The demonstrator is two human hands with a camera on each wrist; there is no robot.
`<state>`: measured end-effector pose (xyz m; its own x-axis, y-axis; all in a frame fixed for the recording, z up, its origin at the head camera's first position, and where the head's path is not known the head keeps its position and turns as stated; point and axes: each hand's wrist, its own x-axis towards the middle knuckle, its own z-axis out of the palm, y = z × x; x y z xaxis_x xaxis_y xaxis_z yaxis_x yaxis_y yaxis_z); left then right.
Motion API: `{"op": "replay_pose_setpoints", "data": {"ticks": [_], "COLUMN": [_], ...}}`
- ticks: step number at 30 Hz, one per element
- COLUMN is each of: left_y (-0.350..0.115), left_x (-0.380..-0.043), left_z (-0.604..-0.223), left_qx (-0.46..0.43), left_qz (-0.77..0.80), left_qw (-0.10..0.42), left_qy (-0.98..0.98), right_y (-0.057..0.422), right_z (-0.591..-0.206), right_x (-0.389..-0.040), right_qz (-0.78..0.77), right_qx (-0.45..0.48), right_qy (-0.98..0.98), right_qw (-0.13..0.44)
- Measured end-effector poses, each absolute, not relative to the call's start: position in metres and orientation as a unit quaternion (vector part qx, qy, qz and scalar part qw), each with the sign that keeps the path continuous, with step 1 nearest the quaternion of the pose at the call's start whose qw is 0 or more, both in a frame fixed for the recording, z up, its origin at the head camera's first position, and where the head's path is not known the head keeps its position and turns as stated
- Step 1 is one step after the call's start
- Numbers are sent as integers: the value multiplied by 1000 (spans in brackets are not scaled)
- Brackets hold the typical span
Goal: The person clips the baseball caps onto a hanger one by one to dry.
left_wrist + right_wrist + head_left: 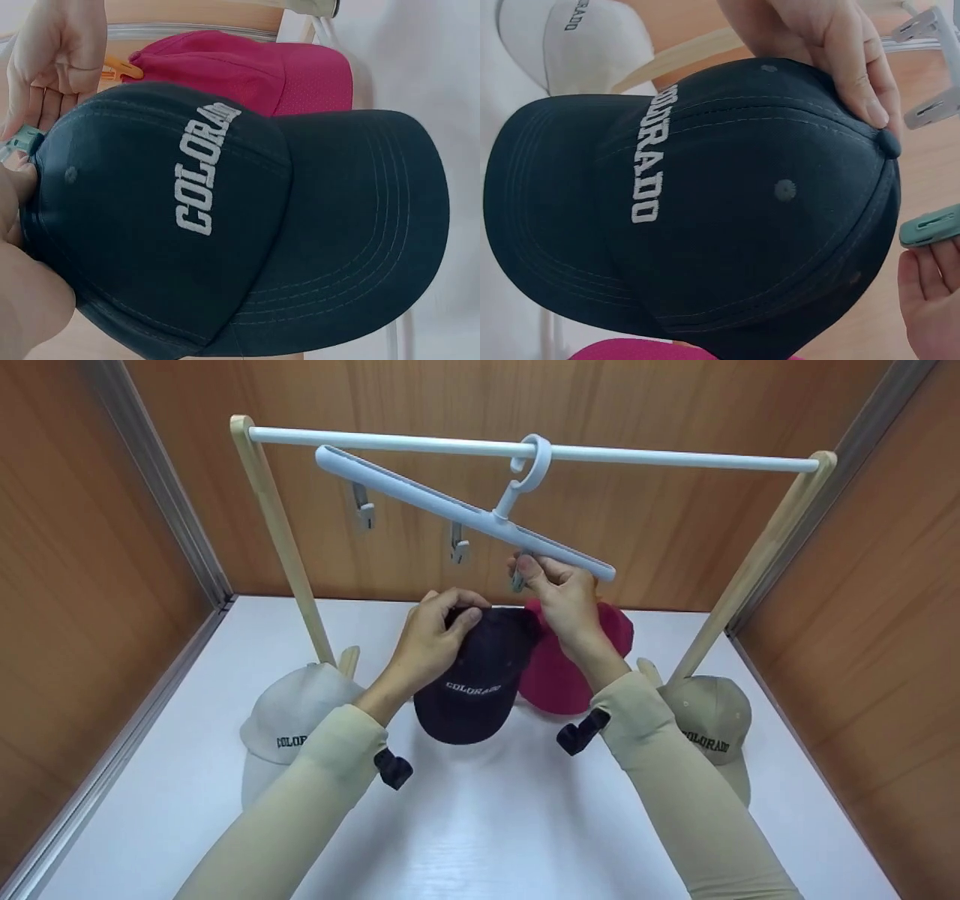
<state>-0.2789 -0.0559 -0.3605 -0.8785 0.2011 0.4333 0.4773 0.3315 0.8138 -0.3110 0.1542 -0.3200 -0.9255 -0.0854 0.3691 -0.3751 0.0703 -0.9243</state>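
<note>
My left hand (435, 637) grips a dark navy cap (480, 660) by the top of its crown, with its brim pointing down and white COLORADO lettering facing me. Above and to the right, my right hand (566, 600) pinches a green clip (931, 225) under the light blue hanger (427, 496). In the right wrist view, that clip stands a little apart from the cap's top button (889, 143). A red cap (559, 679) is behind the navy one, and an orange clip (120, 67) sits at its crown in the left wrist view. The hanger tilts down to the right.
The hanger hooks over a white rod (390, 441) between wooden posts. Two grey clips (363, 506) hang along its left half. A light grey cap (292, 712) is at the left post, a khaki cap (712, 712) at the right. Wood-grain walls (97, 547) surround the white table (480, 825).
</note>
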Motion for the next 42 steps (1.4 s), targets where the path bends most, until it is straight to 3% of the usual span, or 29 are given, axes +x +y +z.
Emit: {"op": "replay_pose_setpoints", "data": {"ticks": [13, 42], "left_y": [-57, -53], "left_x": [-285, -291], "left_z": [-360, -358], "left_qx": [-221, -211], "left_qz": [-531, -507], "left_qw": [154, 176], "left_qy": [-803, -817], "right_y": [134, 127], "right_z": [-318, -318], "right_x": [-314, -313], "right_qz": [646, 655], "right_qx": [122, 134], "right_qy": [-735, -725], "right_qw": [167, 162]}}
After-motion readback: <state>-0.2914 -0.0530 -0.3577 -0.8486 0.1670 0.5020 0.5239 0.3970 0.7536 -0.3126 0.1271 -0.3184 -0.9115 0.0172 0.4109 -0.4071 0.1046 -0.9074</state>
